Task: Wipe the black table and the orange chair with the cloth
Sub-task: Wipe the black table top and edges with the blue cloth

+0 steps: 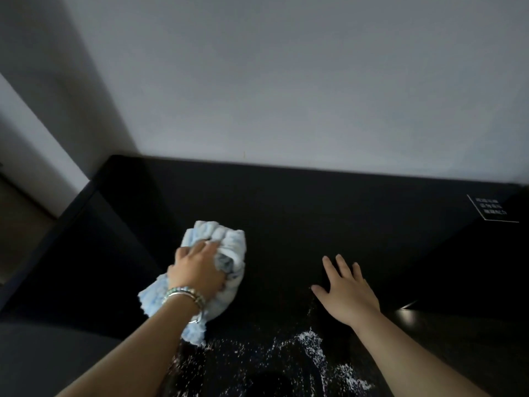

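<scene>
Holds bunched blue cloth (229, 245) in left grip (197, 270), pressed on bench (315, 202) left of centre. Rests right grip (346, 290) flat on bench at right, fingers straight, wide, holding nothing. White specks (312, 342) at near edge.

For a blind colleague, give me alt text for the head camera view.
A person's left hand grips a bunched light-blue cloth on a black table, while the right hand is spread open beside it. Scattered white specks dot the near edge.
</scene>
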`<state>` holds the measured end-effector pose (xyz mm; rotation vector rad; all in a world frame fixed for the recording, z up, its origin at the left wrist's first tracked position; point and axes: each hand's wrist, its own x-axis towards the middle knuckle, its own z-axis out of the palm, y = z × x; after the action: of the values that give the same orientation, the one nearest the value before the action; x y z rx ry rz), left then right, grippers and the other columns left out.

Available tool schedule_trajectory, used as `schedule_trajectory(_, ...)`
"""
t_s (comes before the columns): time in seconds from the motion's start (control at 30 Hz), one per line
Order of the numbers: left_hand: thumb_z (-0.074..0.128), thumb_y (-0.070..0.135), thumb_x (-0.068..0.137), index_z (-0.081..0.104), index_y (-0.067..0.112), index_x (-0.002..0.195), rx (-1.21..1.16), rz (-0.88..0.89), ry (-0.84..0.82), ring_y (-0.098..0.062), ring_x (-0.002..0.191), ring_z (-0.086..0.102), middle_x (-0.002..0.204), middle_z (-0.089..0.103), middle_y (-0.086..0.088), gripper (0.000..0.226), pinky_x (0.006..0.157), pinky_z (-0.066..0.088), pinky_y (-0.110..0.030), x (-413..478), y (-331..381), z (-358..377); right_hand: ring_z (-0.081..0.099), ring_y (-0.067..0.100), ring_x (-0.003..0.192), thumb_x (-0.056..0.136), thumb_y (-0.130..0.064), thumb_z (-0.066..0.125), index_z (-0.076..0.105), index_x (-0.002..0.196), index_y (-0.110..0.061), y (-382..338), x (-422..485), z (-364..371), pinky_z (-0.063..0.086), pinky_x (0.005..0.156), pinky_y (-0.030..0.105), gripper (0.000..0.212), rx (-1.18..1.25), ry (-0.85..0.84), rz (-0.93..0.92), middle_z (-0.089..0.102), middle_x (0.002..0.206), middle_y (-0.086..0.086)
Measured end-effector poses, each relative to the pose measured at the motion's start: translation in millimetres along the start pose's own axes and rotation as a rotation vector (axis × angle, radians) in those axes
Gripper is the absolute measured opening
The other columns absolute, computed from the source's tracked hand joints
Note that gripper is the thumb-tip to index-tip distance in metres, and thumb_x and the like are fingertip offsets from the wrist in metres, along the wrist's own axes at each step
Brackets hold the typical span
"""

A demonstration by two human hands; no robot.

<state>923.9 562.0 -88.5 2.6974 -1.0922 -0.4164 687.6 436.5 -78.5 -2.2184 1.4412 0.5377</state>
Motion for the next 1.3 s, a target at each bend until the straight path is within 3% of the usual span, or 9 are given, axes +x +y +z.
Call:
schedule_trajectory(0.13, 0.053, 0.039, 0.082, 0.035, 0.043, 0.135, 0.017, -0.113, 0.027, -0.023, 0.124, 0.031, 0.141, 0.035, 0.018, 0.056, 0.094, 0.041, -0.044, -31.3, -20.3, -2.5, -0.009, 0.03, 0.145, 0.095, -0.056, 0.033, -0.005, 0.15, -0.033, -2.3, -0.3, -1.3, 0.011, 0.117, 0.045, 0.07, 0.014, -0.014, 0.021, -0.013, 0.158, -0.004)
schedule_trajectory(0.3, 0.052, 0.035, 0.08, 0.035, 0.045, 0.133, 0.024, 0.256, -0.132, -0.019, 0.126, 0.03, 0.137, 0.035, 0.02, 0.057, 0.098, 0.038, -0.04, -87.7, 21.8, 13.0, -0.006, 0.031, 0.145, 0.096, -0.053, 0.036, -0.002, 0.151, -0.031, -5.6, -1.8, -4.7, 0.013, 0.117, 0.047, 0.07, 0.037, -0.022, 0.032, -0.011, 0.159, -0.003)
schedule_trajectory(0.37, 0.052, 0.036, 0.077, 0.046, 0.043, 0.121, -0.01, 0.266, -0.121, -0.019, 0.118, 0.04, 0.127, 0.046, 0.019, 0.046, 0.093, 0.044, -0.039, -79.1, 3.2, -2.0, -0.005, 0.031, 0.145, 0.096, -0.051, 0.038, 0.0, 0.151, -0.03, -8.4, -3.8, -4.8, 0.014, 0.116, 0.047, 0.07, 0.038, -0.014, 0.041, -0.009, 0.159, -0.002)
schedule_trajectory(0.5, 0.053, 0.032, 0.078, 0.048, 0.04, 0.121, 0.0, -0.053, 0.152, -0.028, 0.115, 0.043, 0.134, 0.045, 0.014, 0.044, 0.087, 0.046, -0.042, -49.7, -67.4, -45.1, 0.004, 0.03, 0.146, 0.096, -0.048, 0.041, 0.009, 0.15, -0.031, -14.1, -10.4, 0.7, 0.018, 0.116, 0.047, 0.065, 0.029, 0.05, 0.015, 0.0, 0.159, -0.001)
schedule_trajectory(0.67, 0.055, 0.045, 0.079, 0.033, 0.049, 0.129, -0.043, -0.396, 0.004, -0.029, 0.13, 0.025, 0.147, 0.02, 0.016, 0.055, 0.094, 0.041, -0.049, -45.2, -114.1, -42.9, 0.009, 0.025, 0.145, 0.096, -0.043, 0.043, 0.018, 0.148, -0.03, -26.6, -24.6, 14.8, 0.021, 0.115, 0.046, 0.059, 0.056, 0.134, -0.066, 0.008, 0.159, 0.0)
schedule_trajectory(0.9, 0.05, 0.032, 0.084, 0.026, 0.041, 0.138, 0.076, -0.011, -0.041, -0.027, 0.134, 0.022, 0.147, 0.024, 0.011, 0.06, 0.094, 0.041, -0.044, -87.6, -35.4, -10.3, 0.023, 0.02, 0.142, 0.096, -0.033, 0.048, 0.034, 0.143, -0.024, -63.9, -37.2, 19.5, 0.03, 0.112, 0.042, 0.05, 0.188, 0.274, -0.167, 0.025, 0.154, 0.0)
schedule_trajectory(1.03, 0.055, 0.038, 0.082, 0.027, 0.046, 0.138, 0.136, 0.19, -0.082, -0.024, 0.13, 0.026, 0.147, 0.024, 0.016, 0.063, 0.096, 0.038, -0.041, -90.5, -56.5, -13.9, 0.02, 0.02, 0.143, 0.096, -0.034, 0.046, 0.032, 0.144, -0.026, -101.7, -41.0, 25.4, 0.027, 0.113, 0.04, 0.05, 0.117, 0.237, -0.282, 0.023, 0.155, -0.001)
schedule_trajectory(1.2, 0.059, 0.04, 0.08, 0.037, 0.038, 0.132, 0.036, -0.307, 0.095, -0.028, 0.126, 0.031, 0.146, 0.029, 0.014, 0.056, 0.09, 0.04, -0.043, -90.6, -184.3, -44.7, 0.011, 0.022, 0.145, 0.098, -0.036, 0.041, 0.025, 0.147, -0.03, -132.6, -52.3, 43.2, 0.02, 0.116, 0.039, 0.052, -0.037, 0.14, -0.355, 0.014, 0.157, -0.002)
schedule_trajectory(1.3, 0.054, 0.04, 0.081, 0.041, 0.038, 0.125, 0.047, -0.35, 0.118, -0.026, 0.128, 0.029, 0.141, 0.034, 0.013, 0.046, 0.087, 0.04, -0.042, -91.0, -181.2, -49.5, 0.007, 0.024, 0.146, 0.098, -0.038, 0.04, 0.022, 0.147, -0.031, -149.8, -57.7, 57.2, 0.018, 0.116, 0.04, 0.053, -0.045, 0.078, -0.342, 0.011, 0.158, -0.002)
